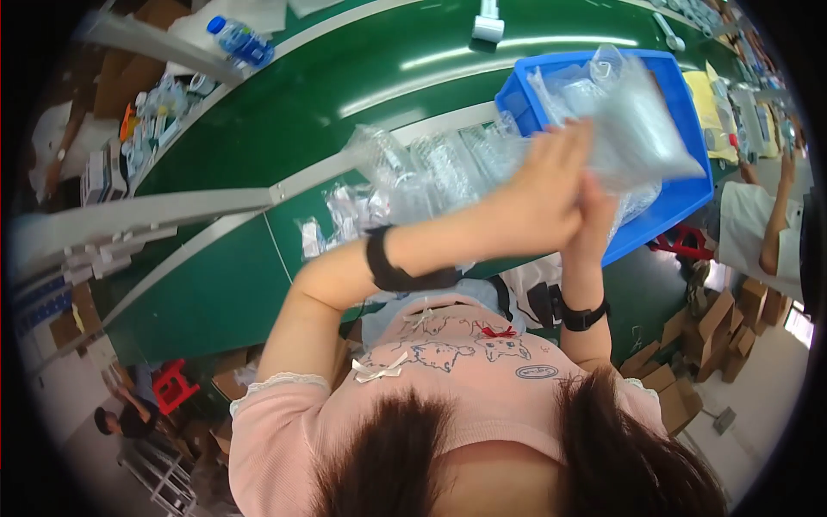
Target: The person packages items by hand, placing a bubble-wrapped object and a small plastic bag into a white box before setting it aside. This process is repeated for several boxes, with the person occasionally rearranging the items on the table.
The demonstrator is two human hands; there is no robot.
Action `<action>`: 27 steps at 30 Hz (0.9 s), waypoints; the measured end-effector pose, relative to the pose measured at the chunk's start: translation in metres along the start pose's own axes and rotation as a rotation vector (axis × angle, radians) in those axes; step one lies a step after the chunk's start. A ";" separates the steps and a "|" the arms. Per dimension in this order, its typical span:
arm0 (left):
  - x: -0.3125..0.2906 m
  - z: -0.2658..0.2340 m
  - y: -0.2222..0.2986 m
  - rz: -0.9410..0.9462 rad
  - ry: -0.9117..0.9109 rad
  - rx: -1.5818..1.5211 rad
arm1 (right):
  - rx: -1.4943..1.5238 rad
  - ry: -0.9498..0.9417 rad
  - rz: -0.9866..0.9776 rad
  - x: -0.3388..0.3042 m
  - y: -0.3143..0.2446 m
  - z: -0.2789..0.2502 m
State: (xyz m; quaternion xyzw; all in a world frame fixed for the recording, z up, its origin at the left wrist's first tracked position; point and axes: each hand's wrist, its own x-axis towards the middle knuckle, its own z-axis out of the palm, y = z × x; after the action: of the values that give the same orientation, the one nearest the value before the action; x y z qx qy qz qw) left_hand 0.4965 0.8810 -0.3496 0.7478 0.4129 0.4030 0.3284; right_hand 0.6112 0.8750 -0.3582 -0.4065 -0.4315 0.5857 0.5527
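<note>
My left hand [551, 177] reaches across to the right, blurred, with its fingers pressed together at the near edge of a silvery bubble-wrap package [650, 129]. Close against it, my right hand [594, 211] also grips the package from below, its fingers partly hidden. The package is tilted over a blue plastic bin [698, 185]. Inside that bin lie other clear bubble-wrapped packages [560, 90]. What the wrap contains cannot be made out.
Several bubble-wrap packages [448, 164] lie in a row left of the bin, beside small clear-bagged parts [349, 211]. A grey metal frame [198, 200] crosses the green table [194, 302]. Behind stand a water bottle [241, 41] and a white part [488, 26]. Cardboard boxes [719, 332] sit lower right.
</note>
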 end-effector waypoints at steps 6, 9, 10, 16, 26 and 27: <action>-0.080 -0.027 0.027 0.058 -0.151 -0.177 | -0.453 0.448 -0.276 -0.004 -0.034 -0.084; -0.149 -0.041 -0.005 -0.171 -0.030 0.162 | -0.936 0.642 -0.340 0.008 -0.016 -0.176; -0.171 -0.043 -0.018 -0.258 0.012 0.332 | -1.168 0.683 -0.323 0.010 -0.003 -0.197; -0.274 -0.018 -0.069 -0.670 -0.010 0.535 | -1.661 0.574 0.295 0.024 0.039 -0.196; -0.273 0.006 -0.126 -0.552 -0.133 0.703 | -1.223 -0.074 -0.791 -0.052 0.030 -0.025; -0.278 0.004 -0.128 -0.555 -0.111 0.706 | -1.121 -0.228 -0.728 -0.065 0.054 0.004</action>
State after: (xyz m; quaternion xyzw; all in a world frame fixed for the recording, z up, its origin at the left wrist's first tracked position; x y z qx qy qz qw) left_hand 0.3617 0.6921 -0.5492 0.6956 0.6916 0.0934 0.1708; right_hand 0.5955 0.8093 -0.4087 -0.3960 -0.8351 0.0890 0.3713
